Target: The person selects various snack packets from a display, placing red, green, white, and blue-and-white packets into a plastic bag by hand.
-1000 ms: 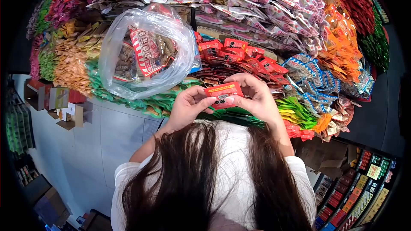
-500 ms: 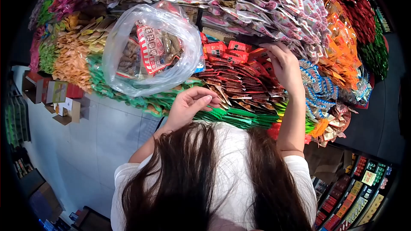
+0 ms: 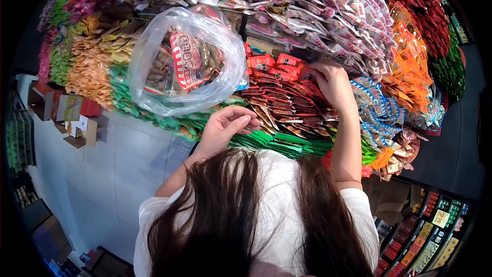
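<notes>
My right hand (image 3: 333, 83) reaches into the row of small red snack packets (image 3: 279, 65), its fingers pinched together at the right end of that row. The fingers partly hide what they grip, which looks like one of these packets. Just below lie dark red flat packets (image 3: 292, 97), stacked on edge. My left hand (image 3: 226, 127) hovers over green packets (image 3: 287, 142) near the display's front edge, fingers loosely bent and holding nothing. To its upper left, a clear plastic bag (image 3: 141, 72) stands with its mouth spread, holding a red-and-white printed snack pack (image 3: 185, 61) and brown packs.
White-and-purple packets (image 3: 328, 15) fill the back of the display. Orange packets (image 3: 410, 61) and blue-and-white packets (image 3: 382, 102) lie right, peach-coloured packets (image 3: 87, 66) left. Open cardboard boxes (image 3: 66, 115) sit at left by the tiled floor (image 3: 133, 164). Stocked shelves (image 3: 425, 231) stand lower right.
My right hand has moved slightly down and left, and its fingers have closed at the small red packets. My left hand has barely moved. The view has shifted a little.
</notes>
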### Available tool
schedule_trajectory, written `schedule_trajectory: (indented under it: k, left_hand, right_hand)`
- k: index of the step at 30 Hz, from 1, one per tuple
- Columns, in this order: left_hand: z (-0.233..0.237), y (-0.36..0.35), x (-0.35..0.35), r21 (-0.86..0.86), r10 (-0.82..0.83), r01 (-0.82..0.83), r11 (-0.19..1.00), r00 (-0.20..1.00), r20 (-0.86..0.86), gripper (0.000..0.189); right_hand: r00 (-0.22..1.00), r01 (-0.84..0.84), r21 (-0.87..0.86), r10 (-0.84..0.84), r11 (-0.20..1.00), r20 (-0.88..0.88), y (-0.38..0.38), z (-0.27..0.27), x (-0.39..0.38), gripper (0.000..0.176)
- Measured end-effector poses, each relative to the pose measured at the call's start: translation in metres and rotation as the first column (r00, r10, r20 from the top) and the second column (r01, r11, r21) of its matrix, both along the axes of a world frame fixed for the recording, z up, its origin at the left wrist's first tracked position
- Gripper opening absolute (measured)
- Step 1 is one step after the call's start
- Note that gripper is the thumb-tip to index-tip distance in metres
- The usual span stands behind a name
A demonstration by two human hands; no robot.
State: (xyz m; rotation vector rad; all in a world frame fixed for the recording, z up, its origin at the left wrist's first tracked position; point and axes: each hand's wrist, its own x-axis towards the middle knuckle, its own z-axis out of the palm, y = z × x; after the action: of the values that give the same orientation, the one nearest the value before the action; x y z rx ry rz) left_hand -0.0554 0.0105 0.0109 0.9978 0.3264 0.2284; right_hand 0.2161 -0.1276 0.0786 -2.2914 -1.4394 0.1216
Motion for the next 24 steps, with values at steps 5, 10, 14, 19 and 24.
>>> schedule_trajectory:
  k: [5,10,14,19,24]
  left_hand:
    - [0.006,0.001,-0.002,-0.013,-0.008,0.008,1.0,1.0,0.005,0.018]
    - [0.013,0.001,-0.008,0.02,-0.011,0.011,1.0,0.999,0.041,0.019]
    - [0.019,0.003,-0.022,0.083,0.015,-0.022,0.996,0.996,0.085,0.021]
    - [0.045,0.03,-0.049,0.748,0.483,-0.481,0.457,0.841,0.246,0.018]
    - [0.068,0.095,-0.065,0.912,0.562,-0.369,-0.177,0.723,0.402,0.024]
  right_hand:
    - [1.0,-0.011,-0.017,0.011,1.0,0.0,0.001,0.002,0.0,0.022]
    - [0.999,0.043,-0.168,-0.038,0.985,0.033,0.006,0.006,-0.005,0.021]
    - [0.999,0.034,-0.24,-0.024,0.97,0.046,0.006,0.004,-0.002,0.025]
    - [0.962,0.012,0.161,-0.056,0.987,0.269,0.018,0.019,-0.048,0.031]
    - [0.93,-0.368,0.357,0.331,0.859,0.162,0.069,0.04,-0.135,0.026]
